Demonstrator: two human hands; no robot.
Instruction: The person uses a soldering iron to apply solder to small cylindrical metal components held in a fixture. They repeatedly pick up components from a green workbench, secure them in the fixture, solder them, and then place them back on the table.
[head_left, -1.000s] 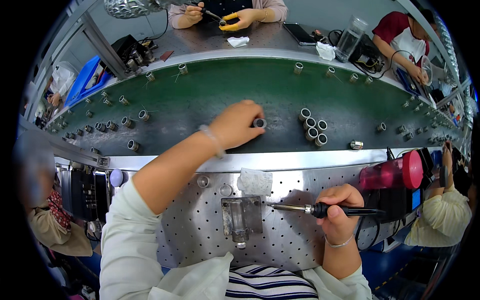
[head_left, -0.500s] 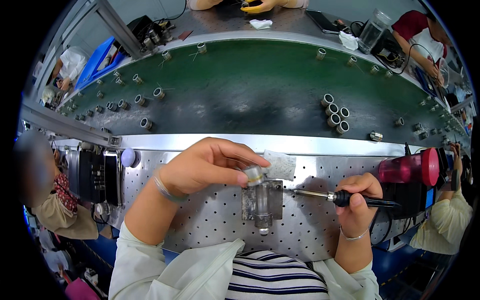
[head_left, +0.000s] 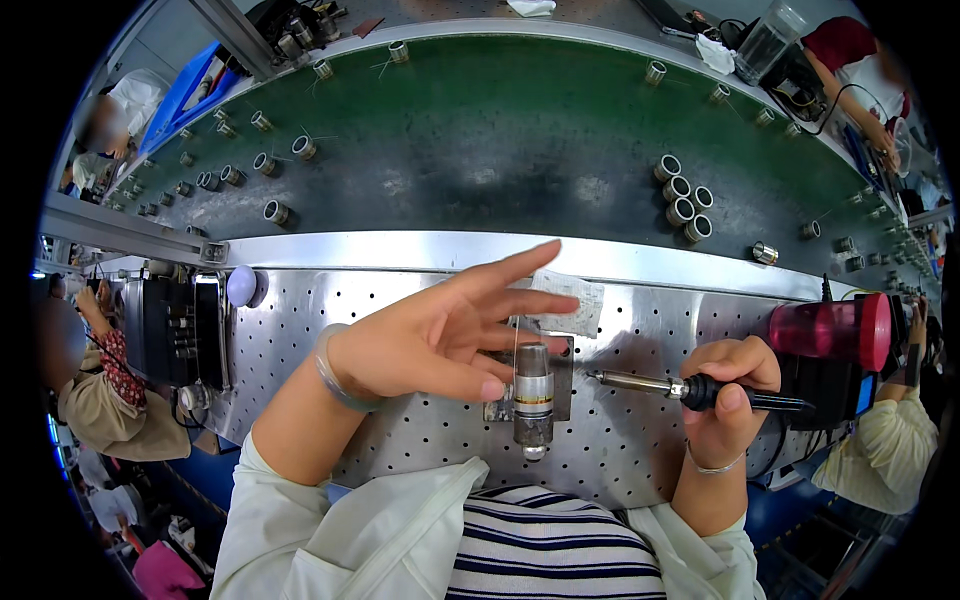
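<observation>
My left hand (head_left: 440, 345) is open, its fingers spread above and beside a dark metal post (head_left: 536, 357) that points away from me. Around this post sits a silver metal ring (head_left: 533, 393) with a thin yellowish band; my thumb tip is close to its left side, and I cannot tell whether they touch. A thin wire rises near the fingers. Under the post lies a square metal plate (head_left: 562, 400), partly covered. In my right hand (head_left: 735, 390) is a soldering iron (head_left: 645, 385), its tip pointing left toward the plate, apart from the ring.
Beyond the perforated metal bench (head_left: 420, 440) runs a green conveyor belt (head_left: 480, 130) carrying several metal rings (head_left: 680, 211). A whitish cloth piece (head_left: 575, 305) lies behind the post. A pink container (head_left: 830, 332) stands at right, a lilac knob (head_left: 241, 286) at left. Other people work at both sides.
The metal ring, held in my left fingers before, now sits around the post, and that hand has let go and spread its fingers. My right hand keeps its grip on the soldering iron.
</observation>
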